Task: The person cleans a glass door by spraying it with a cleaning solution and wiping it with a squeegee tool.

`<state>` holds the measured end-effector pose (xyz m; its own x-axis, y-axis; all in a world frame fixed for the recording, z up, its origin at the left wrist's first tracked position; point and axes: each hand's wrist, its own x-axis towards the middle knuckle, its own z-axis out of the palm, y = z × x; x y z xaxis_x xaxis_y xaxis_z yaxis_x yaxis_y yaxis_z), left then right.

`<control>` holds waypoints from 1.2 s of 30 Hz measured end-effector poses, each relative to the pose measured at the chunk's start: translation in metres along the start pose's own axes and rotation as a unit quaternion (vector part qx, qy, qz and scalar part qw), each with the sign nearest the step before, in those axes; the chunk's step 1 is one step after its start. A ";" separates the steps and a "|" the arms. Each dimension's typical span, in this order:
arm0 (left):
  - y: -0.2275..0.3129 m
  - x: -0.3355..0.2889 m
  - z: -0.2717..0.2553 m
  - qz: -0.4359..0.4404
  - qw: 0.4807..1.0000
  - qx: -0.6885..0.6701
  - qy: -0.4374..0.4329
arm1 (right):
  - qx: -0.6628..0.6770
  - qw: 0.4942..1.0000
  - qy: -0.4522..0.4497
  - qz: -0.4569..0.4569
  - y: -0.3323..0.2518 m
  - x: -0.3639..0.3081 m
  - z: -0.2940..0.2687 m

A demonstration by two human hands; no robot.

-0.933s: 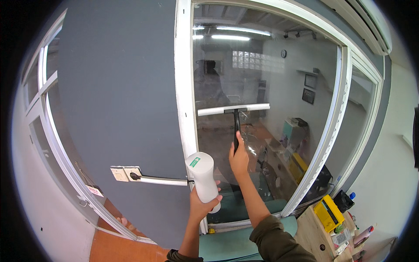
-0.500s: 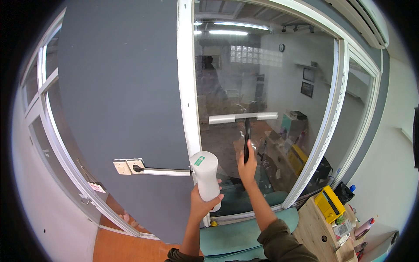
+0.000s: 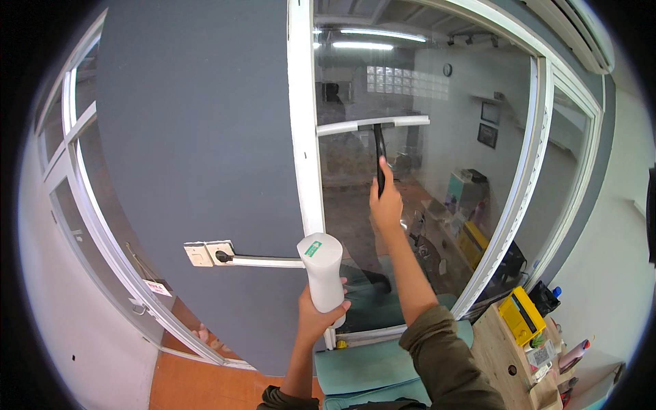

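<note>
In my right hand (image 3: 387, 203) is the black handle of a window squeegee (image 3: 374, 126), fingers wrapped round it. Its long pale blade lies level across the upper half of the glass pane (image 3: 465, 164), the left end close to the white frame. My left hand (image 3: 321, 313) grips a white, waisted plastic bottle (image 3: 324, 273) with a small green label on the end facing me. That bottle is held low, in front of the window frame's left post (image 3: 306, 164). Its lower end is partly hidden by my fingers.
A teal padded seat (image 3: 369, 369) stands below the window. On the right, a wooden desk (image 3: 495, 348) carries a yellow box-shaped device (image 3: 521, 316) and several small items. A plug sits in the wall socket (image 3: 208, 254) on the grey wall, with white trunking running toward the window.
My right hand has pushed the squeegee up the glass, from about mid-pane to higher, and slightly left. My left hand still holds the bottle in nearly the same place.
</note>
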<state>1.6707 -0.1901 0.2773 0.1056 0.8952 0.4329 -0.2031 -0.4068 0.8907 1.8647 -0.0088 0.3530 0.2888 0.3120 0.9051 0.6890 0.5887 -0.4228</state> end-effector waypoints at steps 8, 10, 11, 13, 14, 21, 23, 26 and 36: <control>-0.012 -0.012 -0.004 -0.019 1.000 0.000 0.001 | -0.054 0.983 -0.117 0.132 0.059 -0.190 -0.023; -0.014 -0.015 -0.004 -0.038 0.999 0.006 -0.002 | -0.038 0.978 -0.141 0.148 0.063 -0.220 -0.038; -0.014 -0.016 -0.004 -0.043 0.999 0.009 -0.001 | -0.028 0.976 -0.151 0.154 0.059 -0.224 -0.042; -0.016 -0.019 -0.005 -0.029 1.000 0.010 -0.001 | 0.010 0.988 -0.103 0.111 0.055 -0.225 -0.049; -0.015 -0.020 -0.005 -0.005 1.000 0.008 -0.001 | 0.031 0.993 -0.077 0.084 0.049 -0.215 -0.051; -0.007 -0.018 -0.001 0.005 1.000 0.020 -0.002 | 0.095 0.995 0.032 -0.022 -0.020 -0.022 -0.042; -0.001 -0.016 -0.005 0.000 0.999 0.032 -0.002 | 0.095 0.995 0.010 0.000 -0.039 0.024 -0.036; 0.007 -0.015 -0.006 0.010 0.999 0.044 0.000 | 0.046 0.998 -0.021 0.047 -0.058 0.069 -0.026; 0.003 -0.016 -0.005 0.021 1.000 0.022 0.005 | -0.003 0.999 -0.016 0.044 0.021 -0.087 -0.011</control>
<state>1.6635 -0.2047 0.2723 0.0870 0.8787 0.4694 -0.1647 -0.4520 0.8767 1.8612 -0.0317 0.2655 0.3258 0.3863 0.8629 0.6657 0.5544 -0.4995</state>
